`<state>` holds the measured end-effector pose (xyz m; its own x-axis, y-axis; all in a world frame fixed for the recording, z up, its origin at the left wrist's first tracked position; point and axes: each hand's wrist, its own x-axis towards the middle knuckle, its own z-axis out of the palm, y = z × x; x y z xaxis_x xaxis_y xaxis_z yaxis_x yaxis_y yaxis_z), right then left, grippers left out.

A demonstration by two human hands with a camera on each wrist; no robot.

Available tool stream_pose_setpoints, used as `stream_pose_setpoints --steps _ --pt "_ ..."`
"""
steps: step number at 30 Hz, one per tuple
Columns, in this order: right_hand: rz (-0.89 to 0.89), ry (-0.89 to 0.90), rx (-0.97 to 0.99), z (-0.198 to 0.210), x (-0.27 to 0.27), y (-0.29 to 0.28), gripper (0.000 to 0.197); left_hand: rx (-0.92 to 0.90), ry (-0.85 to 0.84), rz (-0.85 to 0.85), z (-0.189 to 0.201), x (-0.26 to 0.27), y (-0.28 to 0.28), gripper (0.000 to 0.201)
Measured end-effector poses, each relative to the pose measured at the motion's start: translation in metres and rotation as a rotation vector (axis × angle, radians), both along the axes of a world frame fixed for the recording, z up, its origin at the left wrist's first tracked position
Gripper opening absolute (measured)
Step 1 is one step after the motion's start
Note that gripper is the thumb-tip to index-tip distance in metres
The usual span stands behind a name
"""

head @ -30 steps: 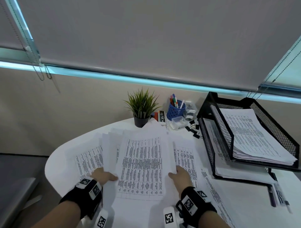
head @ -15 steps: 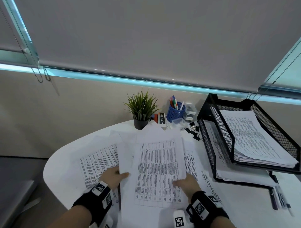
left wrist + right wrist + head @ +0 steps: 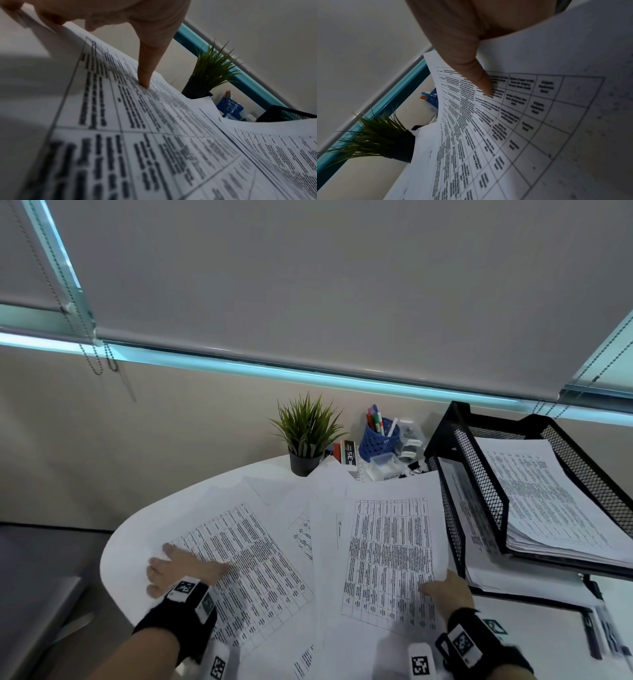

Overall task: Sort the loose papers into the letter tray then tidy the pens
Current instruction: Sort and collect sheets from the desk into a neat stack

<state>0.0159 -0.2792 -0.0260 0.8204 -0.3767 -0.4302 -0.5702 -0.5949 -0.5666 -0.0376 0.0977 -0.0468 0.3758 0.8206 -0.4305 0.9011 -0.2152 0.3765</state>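
White table (image 3: 144, 529) under drawn blinds, papers spread w/ tray (image 3: 479, 508) at right. Our right hand (image 3: 448, 590) pinches a stack (image 3: 387, 556), prob. bound for it; left hand (image 3: 181, 568) lies flat on a sheet (image 3: 246, 570), pinning it. Pens (image 3: 606, 631) wait beside tray.

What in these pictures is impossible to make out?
- Printed text on the papers: too small in the head view, blurred in both wrist views.
- Right hand: its fingers are hidden under the sheets; only the thumb shows.
- Lower shelf of the letter tray: mostly hidden by the upper shelf.
- Pens at the right edge: blurred.
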Motion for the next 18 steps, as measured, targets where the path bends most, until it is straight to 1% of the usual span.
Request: stream_pose_setpoints --steps 1,2,5,6,7,9,12,13,14,16,17,18 --pt "0.012 0.012 -0.001 0.0 0.001 0.001 0.008 0.014 -0.029 0.018 0.001 0.001 0.001 0.109" --pt "0.019 0.021 0.024 0.001 0.003 0.003 0.009 0.012 -0.051 0.029 0.002 0.002 0.004 0.107" --pt "0.048 0.027 0.082 0.005 0.006 0.007 0.007 -0.017 -0.098 0.054 0.003 0.002 0.019 0.111" --pt "0.064 0.039 0.072 0.005 0.008 0.007 0.011 -0.007 -0.116 0.048 0.003 0.0 0.023 0.109" --pt "0.075 0.046 0.059 0.005 0.01 0.009 0.015 0.017 -0.14 0.028 0.002 -0.001 0.025 0.104" --pt "0.09 0.065 0.019 0.001 0.013 0.008 0.011 0.085 -0.208 -0.019 0.0 -0.003 0.025 0.095" --pt "0.088 0.075 -0.046 0.004 0.014 0.013 0.006 0.129 -0.319 -0.079 -0.005 -0.004 0.021 0.095" --pt "0.093 0.076 -0.053 0.007 0.013 0.015 0.006 0.125 -0.338 -0.092 -0.007 -0.003 0.02 0.092" --pt "0.091 0.085 -0.052 0.007 0.014 0.016 0.013 0.123 -0.343 -0.108 -0.009 -0.001 0.019 0.085" --pt "0.093 0.115 -0.081 0.011 0.014 0.018 0.043 0.123 -0.3 -0.16 -0.007 0.001 0.015 0.066" --pt "0.103 0.137 -0.113 0.014 0.013 0.019 0.052 0.129 -0.263 -0.198 -0.006 0.002 0.015 0.055" --pt "0.109 0.154 -0.136 0.015 0.012 0.02 0.056 0.142 -0.216 -0.245 -0.006 0.003 0.015 0.043"
